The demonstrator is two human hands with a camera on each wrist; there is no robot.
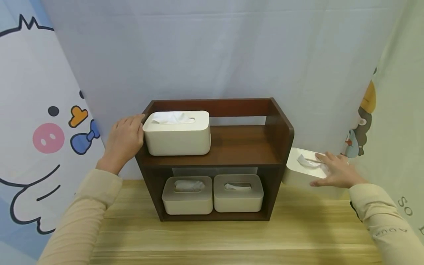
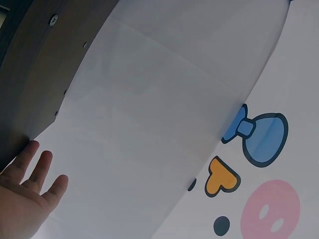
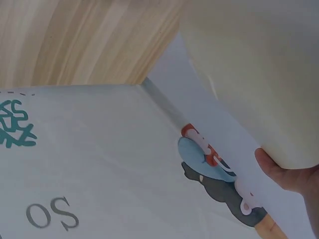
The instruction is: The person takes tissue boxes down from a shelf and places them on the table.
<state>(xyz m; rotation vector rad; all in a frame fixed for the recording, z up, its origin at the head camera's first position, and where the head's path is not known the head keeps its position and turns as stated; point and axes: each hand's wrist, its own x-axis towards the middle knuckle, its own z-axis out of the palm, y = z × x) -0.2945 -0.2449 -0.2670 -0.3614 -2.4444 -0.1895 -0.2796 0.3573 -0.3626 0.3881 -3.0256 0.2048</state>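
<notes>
A dark brown two-tier shelf (image 1: pixel 245 147) stands in the middle. My left hand (image 1: pixel 126 136) rests against its upper left side panel; in the left wrist view, the fingers (image 2: pixel 42 167) are spread and fairly straight beside the dark wood. Just right of that hand, a cream tissue box (image 1: pixel 179 141) sits on the upper tier. To the right of the shelf, my right hand (image 1: pixel 339 171) grips another cream tissue box (image 1: pixel 298 173) from above, its thumb on the near side. That box (image 3: pixel 259 74) fills the upper right of the right wrist view.
Two more tissue boxes (image 1: pixel 187 202) (image 1: pixel 238 202) stand side by side on the lower tier. Beneath the shelf is a light wood-grain table (image 1: pixel 212 239). A pale curtain (image 1: pixel 232 55) hangs behind, with cartoon-printed cloths (image 1: pixel 29 92) (image 1: pixel 400 140) at both sides.
</notes>
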